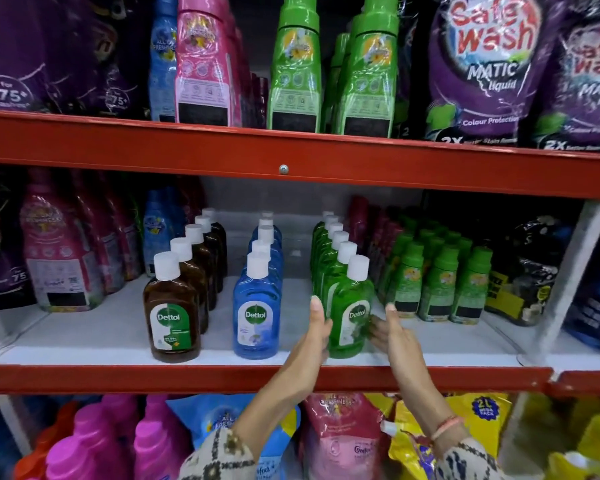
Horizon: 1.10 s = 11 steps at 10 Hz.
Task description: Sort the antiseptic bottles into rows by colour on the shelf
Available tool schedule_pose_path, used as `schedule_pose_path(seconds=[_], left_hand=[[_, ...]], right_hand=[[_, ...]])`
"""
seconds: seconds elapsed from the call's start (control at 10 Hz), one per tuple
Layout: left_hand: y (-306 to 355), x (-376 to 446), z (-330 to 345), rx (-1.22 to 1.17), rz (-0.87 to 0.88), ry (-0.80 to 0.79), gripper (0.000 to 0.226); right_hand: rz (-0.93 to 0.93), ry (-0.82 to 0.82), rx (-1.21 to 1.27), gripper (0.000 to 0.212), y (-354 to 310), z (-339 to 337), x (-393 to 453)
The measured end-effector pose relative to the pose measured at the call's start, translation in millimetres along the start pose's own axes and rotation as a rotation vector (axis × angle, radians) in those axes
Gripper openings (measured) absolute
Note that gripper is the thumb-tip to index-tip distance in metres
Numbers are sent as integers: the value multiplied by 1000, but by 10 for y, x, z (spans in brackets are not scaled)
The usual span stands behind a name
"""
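Three rows of white-capped antiseptic bottles run front to back on the white middle shelf [84, 336]: brown bottles [172, 315] on the left, blue bottles [256, 315] in the middle, green bottles [349, 313] on the right. My left hand [315, 332] lies flat against the left side of the front green bottle. My right hand [392, 332] is at that bottle's right side, fingers stretched out. Both palms face the bottle; neither hand is closed around it.
Small green bottles [437, 285] stand just right of the green row, pink bottles [63, 258] to the far left. A red shelf beam [222, 377] runs under my wrists. Tall bottles and purple pouches [482, 64] fill the shelf above, pouches the one below.
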<state>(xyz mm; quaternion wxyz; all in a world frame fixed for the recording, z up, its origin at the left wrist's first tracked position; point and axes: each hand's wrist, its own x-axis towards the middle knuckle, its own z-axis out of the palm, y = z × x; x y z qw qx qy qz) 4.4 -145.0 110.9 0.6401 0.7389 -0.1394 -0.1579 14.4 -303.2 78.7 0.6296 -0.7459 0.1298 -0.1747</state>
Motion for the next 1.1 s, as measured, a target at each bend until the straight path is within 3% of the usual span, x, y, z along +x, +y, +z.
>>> schedule_pose_path(seconds=[0.1, 0.2, 0.4, 0.6, 0.8, 1.0, 1.1], left_hand=[[-42, 86, -29, -57, -1, 31, 108], [-69, 153, -61, -82, 8, 50, 102], [-91, 130, -67, -81, 14, 57, 103], [-79, 75, -74, -65, 26, 47, 98], [-93, 33, -59, 6, 65, 45, 126], [-87, -18, -52, 51, 79, -6, 97], [-77, -125, -72, 180, 142, 42, 76]], right_hand=[[-11, -17, 43, 71, -47, -27, -77], [-31, 4, 88, 65, -19, -43, -91], [-83, 34, 71, 38, -33, -7, -150], [-130, 39, 5, 36, 1, -24, -140], [-134, 81, -49, 37, -12, -4, -182], [-152, 104, -81, 57, 26, 21, -186], [-152, 78, -69, 55, -21, -2, -228]])
